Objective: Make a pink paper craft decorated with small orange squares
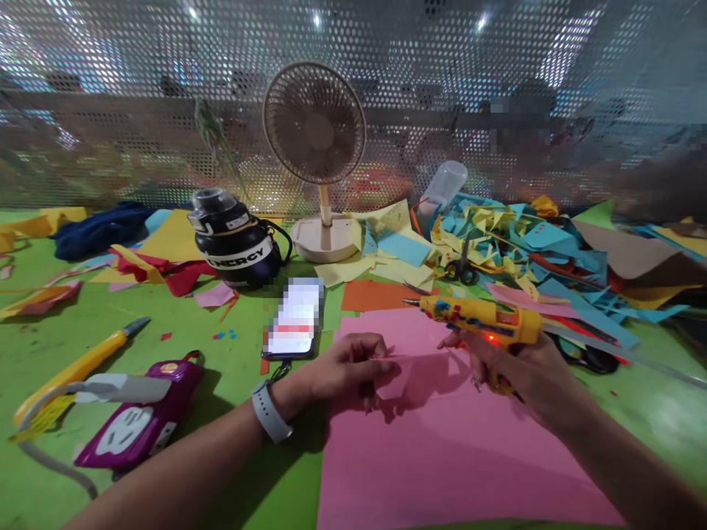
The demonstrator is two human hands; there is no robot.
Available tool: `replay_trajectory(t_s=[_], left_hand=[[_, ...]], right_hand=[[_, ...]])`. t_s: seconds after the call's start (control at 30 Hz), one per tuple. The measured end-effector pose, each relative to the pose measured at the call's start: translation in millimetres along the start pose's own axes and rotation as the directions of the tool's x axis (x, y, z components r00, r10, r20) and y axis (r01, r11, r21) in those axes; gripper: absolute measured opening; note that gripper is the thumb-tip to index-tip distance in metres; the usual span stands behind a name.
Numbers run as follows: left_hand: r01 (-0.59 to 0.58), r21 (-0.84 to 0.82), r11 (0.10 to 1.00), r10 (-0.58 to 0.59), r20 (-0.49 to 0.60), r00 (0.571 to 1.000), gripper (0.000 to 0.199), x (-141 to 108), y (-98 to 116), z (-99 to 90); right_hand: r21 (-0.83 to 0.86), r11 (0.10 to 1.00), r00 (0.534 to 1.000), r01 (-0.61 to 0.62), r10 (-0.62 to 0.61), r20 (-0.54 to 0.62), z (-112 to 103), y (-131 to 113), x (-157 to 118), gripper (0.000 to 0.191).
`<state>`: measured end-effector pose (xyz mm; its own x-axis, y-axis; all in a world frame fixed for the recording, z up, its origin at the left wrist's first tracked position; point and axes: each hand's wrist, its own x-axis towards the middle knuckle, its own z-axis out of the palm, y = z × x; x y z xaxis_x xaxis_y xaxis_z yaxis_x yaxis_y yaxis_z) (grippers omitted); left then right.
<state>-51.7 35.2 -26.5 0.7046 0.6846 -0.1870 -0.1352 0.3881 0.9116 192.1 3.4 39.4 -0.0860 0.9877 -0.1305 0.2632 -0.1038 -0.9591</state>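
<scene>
At the far left, from the pink sheet (442, 456), the blue cloth (102, 230) is at ten o'clock. The knife (71, 375) and the power strip (143, 412) sit side by side at nine o'clock, with a white plug (124, 388) across the strip. Green table (221, 375) gives open room from the strip to the sheet's left edge, crossed by the left forearm. The bottle (237, 254) and the phone (292, 324) are at ten, the phone nearer; the fan (323, 239) stands at eleven.

The left hand (359, 364) is over the sheet's upper-left part, thumb and fingers closed in a pinch on what looks like a small pink piece (417, 375); pink against pink blurs its outline. The piece lies between both hands, above the sheet. The near half of the sheet has open room right along its left edge.

At twelve are the scissors (467, 272), beside the scrap heap (524, 246), with a clear cup (445, 188) behind. The right hand (508, 368) has its fingers wrapped around the glue gun (480, 318), nozzle toward nine o'clock, red light lit.

Counted: one sheet, gun, phone, bottle, fan, strip, knife, cloth and cup; two hands; scraps too many to count.
</scene>
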Motion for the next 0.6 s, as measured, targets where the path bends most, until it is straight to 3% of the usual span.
replay_trajectory(t_s=[0.17,0.3,0.43,0.6], left_hand=[[0.033,0.084,0.996,-0.033,-0.002,0.999,0.043,-2,1,-1.6],[0.036,0.105,0.994,-0.034,-0.021,0.999,0.042,-4,2,-0.5],[-0.022,0.097,0.995,0.024,-0.014,1.000,0.040,-3,3,0.1],[-0.019,0.069,0.997,0.021,-0.021,1.000,0.037,-3,4,0.9]], right_hand=[[0.141,0.984,0.994,-0.106,0.107,-0.001,14,7,10,0.051],[0.052,0.983,0.984,-0.176,0.176,0.015,21,7,12,0.046],[-0.027,0.992,0.987,-0.122,0.124,0.105,20,9,10,0.041],[-0.063,0.987,0.982,-0.147,0.153,0.112,17,8,7,0.035]])
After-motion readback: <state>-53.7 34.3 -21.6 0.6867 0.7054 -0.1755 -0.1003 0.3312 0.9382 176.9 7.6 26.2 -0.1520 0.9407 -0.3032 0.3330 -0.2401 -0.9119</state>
